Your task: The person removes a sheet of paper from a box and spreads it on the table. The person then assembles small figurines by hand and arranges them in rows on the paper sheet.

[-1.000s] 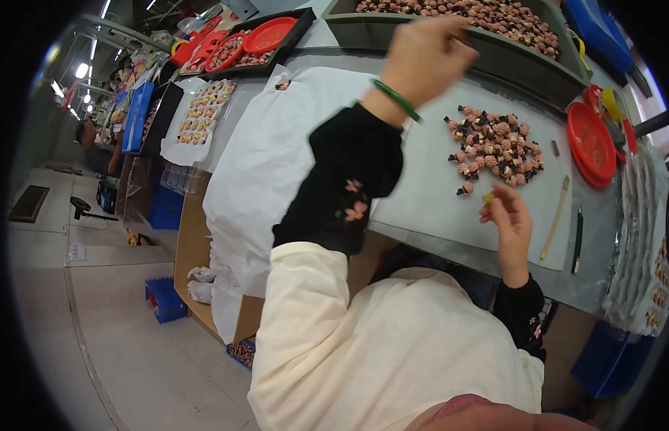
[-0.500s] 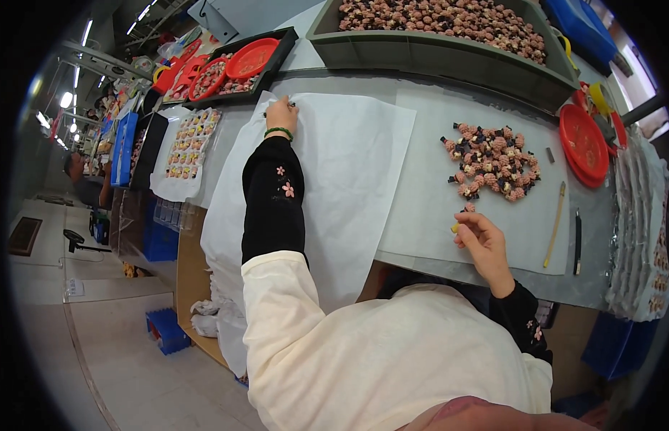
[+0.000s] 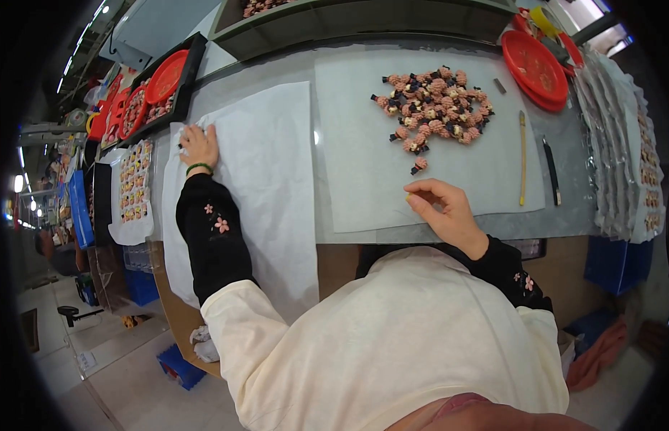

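Left hand: the person's left hand [image 3: 199, 147] lies palm down with fingers spread, at the far left corner of a smooth white paper-like sheet [image 3: 273, 161].
At its fingertips: a small dark piece [image 3: 182, 149]; whether it is touched or held, I cannot tell.
Right hand: the person's right hand [image 3: 449, 212], well apart from the left, has thumb and forefinger pinched on a tiny yellow piece [image 3: 409, 197], mostly hidden.
White sheet: on the table's left side, its near end hanging over the edge; probably light, limp and easily creased, best held flat by a corner.
Yellow piece: likely very light and easily dropped; its sides suit a fingertip pinch. Soft or hard, I cannot tell.
Pink heap: knobbly pink figures with dark and cream parts [image 3: 439, 108], on a pale sheet [image 3: 349, 194] beyond the right hand; they look light and grippy, best lifted by the rounded pink body, sparing the dark ends.
Nearest figure: one pink-and-dark figure [image 3: 419, 165], just beyond the right fingertips.
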Demonstrator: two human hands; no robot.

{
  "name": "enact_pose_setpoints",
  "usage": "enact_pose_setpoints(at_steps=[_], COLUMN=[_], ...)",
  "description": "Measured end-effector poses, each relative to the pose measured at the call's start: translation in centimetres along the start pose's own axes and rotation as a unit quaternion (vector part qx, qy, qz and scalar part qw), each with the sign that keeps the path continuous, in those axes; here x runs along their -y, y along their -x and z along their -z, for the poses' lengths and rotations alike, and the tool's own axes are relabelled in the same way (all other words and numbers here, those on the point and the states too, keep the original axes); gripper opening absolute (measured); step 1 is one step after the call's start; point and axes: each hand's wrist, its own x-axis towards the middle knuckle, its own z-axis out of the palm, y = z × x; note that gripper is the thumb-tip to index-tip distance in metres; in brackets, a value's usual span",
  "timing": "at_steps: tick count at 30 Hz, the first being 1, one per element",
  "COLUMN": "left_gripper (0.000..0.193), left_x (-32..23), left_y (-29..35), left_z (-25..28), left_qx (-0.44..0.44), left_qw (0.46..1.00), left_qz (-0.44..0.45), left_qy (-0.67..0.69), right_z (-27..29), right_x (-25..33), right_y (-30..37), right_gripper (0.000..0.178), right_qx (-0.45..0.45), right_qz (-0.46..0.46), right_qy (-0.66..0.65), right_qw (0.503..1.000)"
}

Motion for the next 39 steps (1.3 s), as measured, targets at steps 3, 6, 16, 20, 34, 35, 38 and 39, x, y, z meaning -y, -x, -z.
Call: enact_pose_setpoints(at_steps=[3,6,16,20,34,35,38,39], left_gripper=[0.064,0.063,0.035,0.027,0.028,0.028,0.032,0.031], left_x=[1.6,1.1,-15.8,-24.1,-29.9,-29.8,-29.6,-29.5], left_y=[0.2,0.6,8.5,16.6,26.8,27.0,27.1,27.2], left_z=[-0.7,-0.1,11.8,14.8,12.0,11.7,11.1,11.0], left_qx=[-0.003,-0.018,-0.067,0.16,0.417,0.417,0.431,0.438], left_qw=[1.0,1.0,0.877,0.735,0.38,0.381,0.357,0.34], left_qz=[-0.009,-0.007,-0.276,-0.389,-0.1,-0.1,-0.087,-0.076], left_qy=[-0.012,-0.003,0.388,0.532,0.82,0.819,0.824,0.828], right_z=[1.3,1.6,2.1,3.4,4.6,4.5,4.0,4.0], right_x=[-0.3,-0.3,-2.5,-1.5,-1.9,-2.0,-2.1,-2.1], right_y=[0.1,-0.3,-2.2,-1.6,1.3,1.3,1.3,1.4], right_gripper=[0.016,0.017,0.017,0.017,0.045,0.045,0.039,0.039], right_qx=[-0.05,-0.138,-0.13,-0.185,-0.263,-0.263,-0.284,-0.273], right_qz=[0.063,0.133,0.193,0.102,0.184,0.184,0.204,0.206], right_qy=[0.098,0.195,0.348,-0.022,-0.082,-0.083,-0.059,-0.029], right_qw=[0.992,0.962,0.908,0.977,0.943,0.943,0.935,0.939])
